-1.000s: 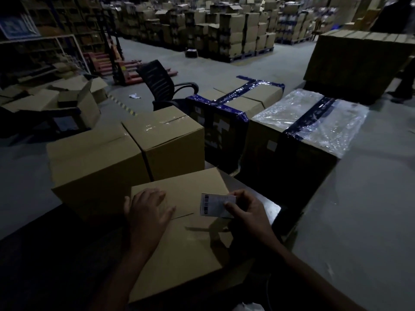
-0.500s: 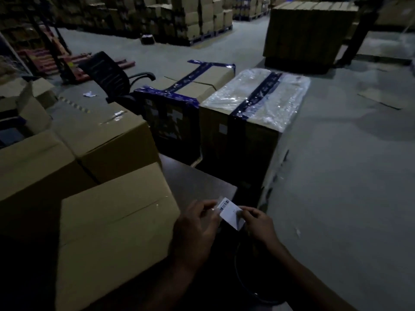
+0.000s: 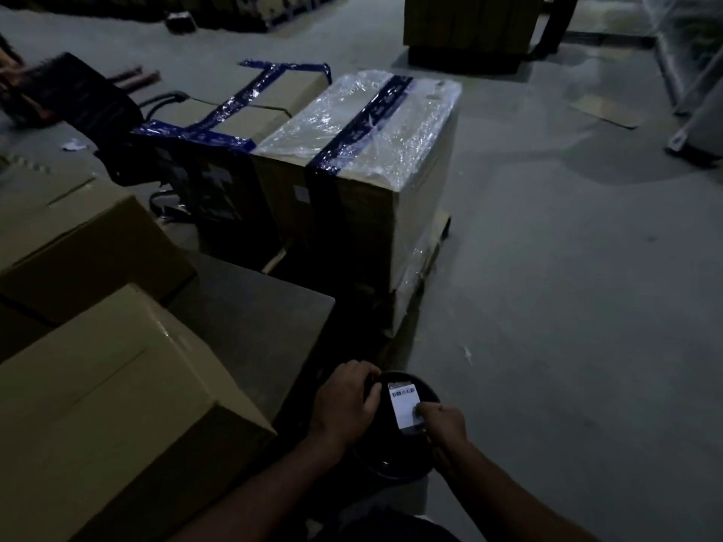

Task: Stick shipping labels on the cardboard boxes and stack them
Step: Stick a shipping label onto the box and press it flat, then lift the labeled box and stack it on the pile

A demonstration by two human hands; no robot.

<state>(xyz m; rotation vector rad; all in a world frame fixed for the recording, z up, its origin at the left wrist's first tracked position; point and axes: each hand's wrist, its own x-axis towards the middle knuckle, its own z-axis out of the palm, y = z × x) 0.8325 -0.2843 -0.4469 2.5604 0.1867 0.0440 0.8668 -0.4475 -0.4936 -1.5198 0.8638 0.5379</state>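
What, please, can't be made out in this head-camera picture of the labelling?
- Shipping label: print too small and dim to read.
- Left hand: fingertips curl out of sight, so its grip on the label is unclear.
- Round black bin beneath the hands: contents lost in darkness.
- Nearest cardboard box: cut off by the left and bottom edges.

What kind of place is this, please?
Most likely a warehouse or shipping area: a wide concrete floor, a large plastic-wrapped carton bound with blue tape, plain cardboard boxes on a packing table.
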